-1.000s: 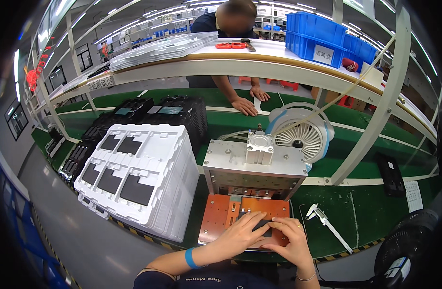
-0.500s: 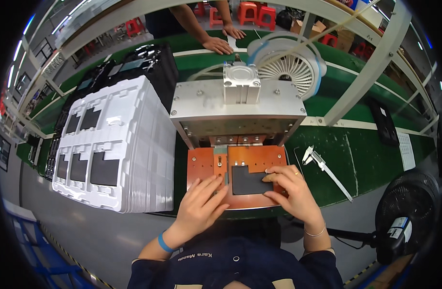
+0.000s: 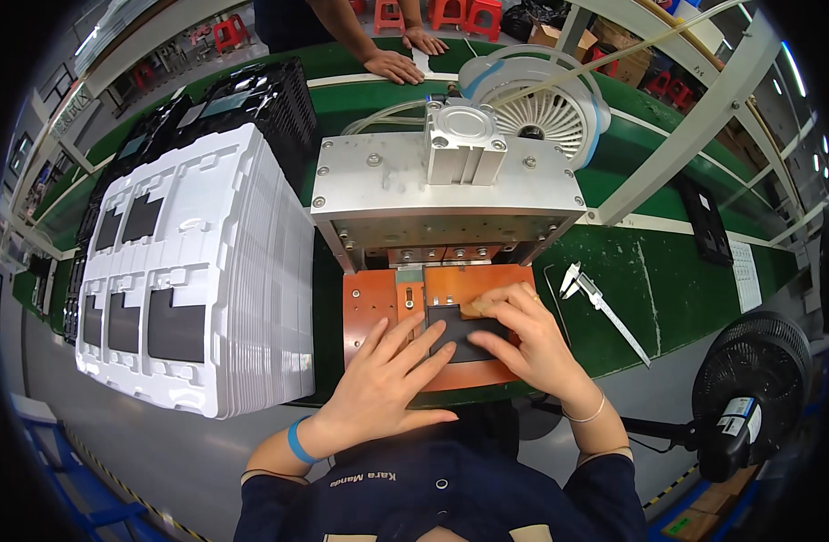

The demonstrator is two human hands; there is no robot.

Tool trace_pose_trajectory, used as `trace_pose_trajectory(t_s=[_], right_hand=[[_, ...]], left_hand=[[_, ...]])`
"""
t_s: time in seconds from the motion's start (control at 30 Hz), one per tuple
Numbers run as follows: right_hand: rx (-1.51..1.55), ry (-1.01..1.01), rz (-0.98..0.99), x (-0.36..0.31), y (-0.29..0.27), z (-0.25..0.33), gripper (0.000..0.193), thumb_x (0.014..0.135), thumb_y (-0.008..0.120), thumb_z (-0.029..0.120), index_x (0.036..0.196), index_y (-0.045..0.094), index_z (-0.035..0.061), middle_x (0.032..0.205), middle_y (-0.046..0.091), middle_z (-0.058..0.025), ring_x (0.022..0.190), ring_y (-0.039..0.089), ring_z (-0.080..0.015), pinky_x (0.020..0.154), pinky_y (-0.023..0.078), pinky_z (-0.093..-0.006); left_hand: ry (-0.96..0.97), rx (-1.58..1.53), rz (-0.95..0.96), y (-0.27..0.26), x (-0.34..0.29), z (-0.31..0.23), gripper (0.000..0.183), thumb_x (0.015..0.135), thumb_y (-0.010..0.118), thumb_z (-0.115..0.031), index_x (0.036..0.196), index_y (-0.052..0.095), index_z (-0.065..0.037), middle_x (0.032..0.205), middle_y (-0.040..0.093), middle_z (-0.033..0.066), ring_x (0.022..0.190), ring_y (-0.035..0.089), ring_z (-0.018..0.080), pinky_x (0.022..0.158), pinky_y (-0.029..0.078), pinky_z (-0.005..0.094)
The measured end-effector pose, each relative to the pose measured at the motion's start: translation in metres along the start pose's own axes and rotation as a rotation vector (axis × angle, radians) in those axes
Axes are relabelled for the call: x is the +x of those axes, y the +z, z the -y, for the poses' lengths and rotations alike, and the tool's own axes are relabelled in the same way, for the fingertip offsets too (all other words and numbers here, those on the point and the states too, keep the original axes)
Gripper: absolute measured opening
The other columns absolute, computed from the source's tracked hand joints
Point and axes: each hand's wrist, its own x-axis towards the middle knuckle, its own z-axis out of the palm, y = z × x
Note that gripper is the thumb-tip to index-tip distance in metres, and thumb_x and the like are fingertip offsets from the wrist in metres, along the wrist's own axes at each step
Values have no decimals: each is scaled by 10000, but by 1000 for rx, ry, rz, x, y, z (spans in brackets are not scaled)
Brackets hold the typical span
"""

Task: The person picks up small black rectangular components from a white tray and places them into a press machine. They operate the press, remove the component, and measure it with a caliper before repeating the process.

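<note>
A dark grey flat plate [image 3: 452, 336] with a stepped upper edge lies on the orange base [image 3: 365, 312] of a metal press [image 3: 378, 194]. My left hand [image 3: 383, 379] is spread out, its fingertips touching the plate's left side. Over the plate's right part, my right hand [image 3: 527, 343] is closed, with a small tan piece [image 3: 471, 310] at its fingertips by the plate's upper edge. What kind of piece it is, I cannot make out. Part of the plate is hidden beneath the right hand.
White trays [image 3: 225, 361] stand stacked at left, dark plates in the top one; black trays [image 3: 274, 104] sit behind. Calipers [image 3: 604, 312] and a hex key [image 3: 556, 303] lie at right. Fans [image 3: 532, 117] stand behind and at lower right. Another person's hands [image 3: 395, 67] rest across the bench.
My left hand has moved right onto the plate's edge. My right hand has shifted left and up with the tan piece, to the notch in the plate's upper edge.
</note>
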Motion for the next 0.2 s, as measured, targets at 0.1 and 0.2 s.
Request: trace_pose_trajectory(t_s=[0.1,0.2], right_hand=[[-102,-65,-40,11,18,-5,233,793,689,62,1023,656,47,998,611,-66,914,547,-275,818,452,-361],[-172,-101,12,15,29,-5,214,804,667,41,1017,664,64,991,610,-64,909,549,-272,809,450,-359]], left_hand=[[17,-15,-20,0,0,2,714,772,665,-608,1251,594,-82,1375,497,129,1315,409,346,1046,347,552],[34,-31,-30,1,1,4,703,781,663,-601,1247,594,-80,1353,510,145,1312,415,347,1040,350,549]])
